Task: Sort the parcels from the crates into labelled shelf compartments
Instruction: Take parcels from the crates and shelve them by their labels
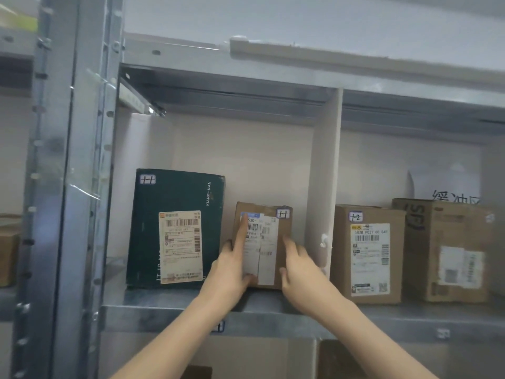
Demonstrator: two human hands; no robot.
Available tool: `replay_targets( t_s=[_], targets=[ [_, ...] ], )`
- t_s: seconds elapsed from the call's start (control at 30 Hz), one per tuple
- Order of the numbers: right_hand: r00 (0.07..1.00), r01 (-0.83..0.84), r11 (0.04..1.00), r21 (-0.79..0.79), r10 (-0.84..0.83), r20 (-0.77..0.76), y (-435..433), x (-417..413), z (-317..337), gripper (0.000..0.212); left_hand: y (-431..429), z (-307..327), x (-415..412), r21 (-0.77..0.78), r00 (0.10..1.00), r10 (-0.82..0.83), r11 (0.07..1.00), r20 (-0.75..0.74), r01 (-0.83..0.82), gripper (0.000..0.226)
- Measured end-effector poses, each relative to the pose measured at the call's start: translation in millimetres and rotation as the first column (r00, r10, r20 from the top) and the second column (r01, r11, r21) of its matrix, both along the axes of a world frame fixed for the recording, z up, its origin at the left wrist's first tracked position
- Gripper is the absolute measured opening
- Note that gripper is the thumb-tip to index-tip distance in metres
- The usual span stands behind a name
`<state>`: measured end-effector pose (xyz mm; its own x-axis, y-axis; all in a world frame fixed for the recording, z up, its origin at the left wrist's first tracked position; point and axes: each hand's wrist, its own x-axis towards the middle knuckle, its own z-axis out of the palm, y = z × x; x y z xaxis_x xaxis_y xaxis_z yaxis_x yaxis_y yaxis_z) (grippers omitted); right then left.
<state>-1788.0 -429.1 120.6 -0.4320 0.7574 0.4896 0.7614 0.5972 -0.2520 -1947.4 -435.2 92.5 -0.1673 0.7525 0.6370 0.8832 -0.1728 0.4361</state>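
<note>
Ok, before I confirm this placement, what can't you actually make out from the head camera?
All in the head view:
the shelf-edge label: mostly covered by the left forearm, unreadable.
print on the small parcel: partly under the left hand, the rest blurred.
the right hand: gripping or only touching the parcel, unclear.
the wall sign: lower part hidden by the large carton.
the boxes below the shelf: cut off by the bottom edge, behind both arms.

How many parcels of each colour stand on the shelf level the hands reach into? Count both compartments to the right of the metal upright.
Green: 1, the dark green parcel
Brown: 3, the small brown parcel, the brown parcel tagged 1-2, the large brown parcel
Total: 4
</note>
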Motion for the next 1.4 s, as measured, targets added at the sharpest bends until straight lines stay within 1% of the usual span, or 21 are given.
replay_targets(
  t_s=[0.13, 0.2, 0.3, 0.4, 0.47, 0.5, 0.57, 0.63, 0.67, 0.73, 0.8, 0.87, 0.93, 1.03, 1.1, 1.2, 1.23, 1.27, 1.3, 1.33, 1.4],
  targets=[
    [1.0, -0.004, 1.0, -0.016, 0.004, 0.015, 0.3, -2.0, 1.4, 0.059, -3.7, 2.2, 2.1, -0.011, 1.0, 0.026, 1.0, 0.001, -0.026, 0.12],
    [1.0, -0.025, 1.0, -0.009, 0.025, 0.0, 0.3, -3.4, 2.8, 0.056, -6.0, 3.5, 2.9, -0.028, 1.0, 0.025, 0.999, -0.014, -0.025, 0.124],
    [1.0, -0.025, 1.0, 0.003, 0.025, -0.005, -0.9, -4.9, 3.8, 0.059, -8.7, 5.7, 1.9, -0.057, 0.998, 0.033, 0.998, -0.044, -0.035, 0.128],
    [0.999, -0.029, 1.0, 0.014, 0.029, -0.016, -4.1, -6.8, 4.8, 0.061, -14.7, 11.3, -1.1, -0.107, 0.996, 0.011, 0.994, -0.087, -0.02, 0.128],
    [0.999, -0.032, 0.999, 0.013, 0.033, -0.023, -8.1, -7.0, 5.5, 0.06, -26.2, 18.7, 0.8, -0.158, 0.99, 0.008, 0.987, -0.141, -0.031, 0.123],
    [0.999, -0.034, 0.999, 0.013, 0.035, -0.026, -10.5, -6.4, 5.9, 0.059, -33.6, 22.9, 1.6, -0.179, 0.985, 0.025, 0.982, -0.172, -0.057, 0.117],
    [0.999, -0.039, 0.998, 0.041, 0.04, -0.03, -15.8, -3.5, 8.0, 0.053, -48.7, 32.5, -1.6, -0.188, 0.968, 0.074, 0.975, -0.24, -0.121, 0.097],
    [0.998, -0.044, 0.996, 0.078, 0.047, -0.03, -23.1, 2.4, 13.5, 0.044, -61.2, 43.5, -8.3, -0.153, 0.955, 0.113, 0.975, -0.275, -0.159, 0.076],
    [0.998, -0.047, 0.994, 0.094, 0.05, -0.034, -27.1, 6.2, 17.3, 0.042, -66.5, 49.6, -10.5, -0.122, 0.959, 0.107, 0.982, -0.264, -0.143, 0.068],
    [0.996, -0.054, 0.99, 0.133, 0.063, -0.061, -35.0, 16.1, 26.0, 0.042, -75.5, 61.8, -10.3, -0.034, 0.982, 0.032, 0.999, -0.189, -0.039, 0.05],
    [0.991, -0.054, 0.983, 0.177, 0.075, -0.114, -43.8, 31.8, 34.2, 0.042, -82.4, 72.8, -1.8, 0.067, 0.99, -0.088, 0.993, -0.108, 0.096, 0.031],
    [0.986, -0.043, 0.98, 0.192, 0.072, -0.148, -50.6, 55.7, 38.6, 0.041, -86.4, 79.8, 14.2, 0.12, 0.973, -0.222, 0.966, -0.07, 0.229, 0.018],
    [0.987, 0.007, 0.982, 0.191, 0.024, -0.159, -56.4, 88.5, 40.0, 0.041, -85.8, 81.7, 39.7, 0.121, 0.93, -0.36, 0.923, -0.07, 0.366, 0.012],
    [0.977, 0.11, 0.979, 0.17, -0.076, -0.197, -68.1, 148.5, 36.9, 0.042, -74.1, 75.4, 93.7, 0.092, 0.847, -0.521, 0.843, -0.109, 0.53, 0.012],
    [0.967, 0.201, 0.969, 0.145, -0.172, -0.19, -78.7, 195.5, 29.4, 0.042, -63.8, 71.8, 138.9, 0.075, 0.791, -0.603, 0.788, -0.108, 0.611, 0.01],
    [0.923, 0.364, 0.924, 0.117, -0.341, -0.18, -97.0, 276.4, 18.1, 0.041, -50.5, 66.7, 214.5, 0.061, 0.713, -0.686, 0.713, -0.142, 0.698, 0.035],
    [0.896, 0.433, 0.894, 0.113, -0.414, -0.161, -110.8, 316.3, 14.3, 0.04, -45.0, 64.8, 253.5, 0.047, 0.679, -0.718, 0.681, -0.154, 0.731, 0.041],
    [0.88, 0.469, 0.877, 0.105, -0.454, -0.141, -119.4, 341.6, 12.2, 0.041, -41.3, 62.9, 274.0, 0.024, 0.666, -0.734, 0.669, -0.137, 0.743, 0.049],
    [0.857, 0.51, 0.858, 0.062, -0.501, -0.121, -128.7, 361.7, 12.1, 0.041, -37.8, 61.1, 291.1, 0.0, 0.653, -0.75, 0.657, -0.107, 0.754, 0.059],
    [0.829, 0.556, 0.831, 0.034, -0.55, -0.104, -143.0, 389.2, 10.9, 0.041, -31.3, 56.5, 320.7, -0.005, 0.624, -0.776, 0.627, -0.096, 0.779, 0.068],
    [0.779, 0.623, 0.782, -0.014, -0.622, -0.077, -169.3, 448.9, 7.6, 0.042, -18.5, 47.5, 389.8, -0.007, 0.584, -0.801, 0.59, -0.134, 0.808, 0.074]
  ],
)
